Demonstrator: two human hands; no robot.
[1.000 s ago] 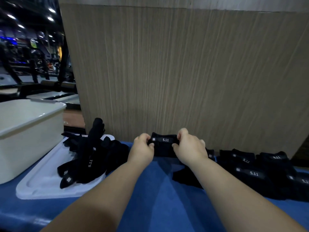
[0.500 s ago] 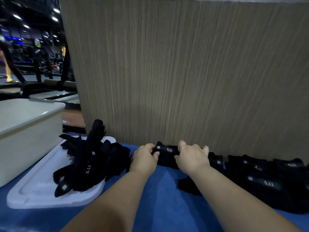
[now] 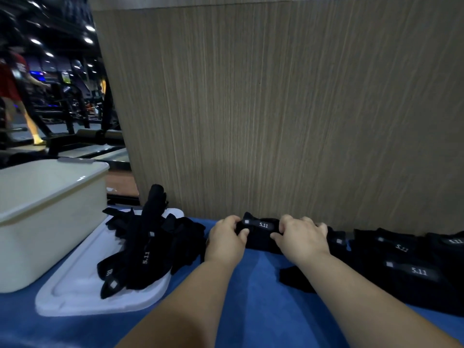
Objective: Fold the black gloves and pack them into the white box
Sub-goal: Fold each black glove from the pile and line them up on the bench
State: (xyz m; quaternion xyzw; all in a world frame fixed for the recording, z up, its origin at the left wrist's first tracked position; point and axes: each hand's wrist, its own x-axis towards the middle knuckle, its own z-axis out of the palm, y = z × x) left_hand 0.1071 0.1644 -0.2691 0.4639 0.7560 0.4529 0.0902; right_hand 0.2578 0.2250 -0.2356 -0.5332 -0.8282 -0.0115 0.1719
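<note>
Gripping one folded black glove (image 3: pixel 259 234) between them, left hand (image 3: pixel 226 238) and right hand (image 3: pixel 302 237) pinch its soft fabric; one smooth rectangular white box (image 3: pixel 47 222) sits far left

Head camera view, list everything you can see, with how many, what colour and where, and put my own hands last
box: one, white, far left on the cloth
lid: one, white, flat beside the box, under the loose pile
loose gloves: a heap, count unclear, black, on the lid
held glove: one, black with a 5.11 tag, centre, against the panel
folded gloves: several, black with 5.11 tags, in a row on the right
cloth: one, blue, covering the table
panel: one, wood grain, upright behind the gloves
bystander: one, red top, on gym equipment, far left background
left hand: gripping the held glove's left end
right hand: gripping its right end
</note>
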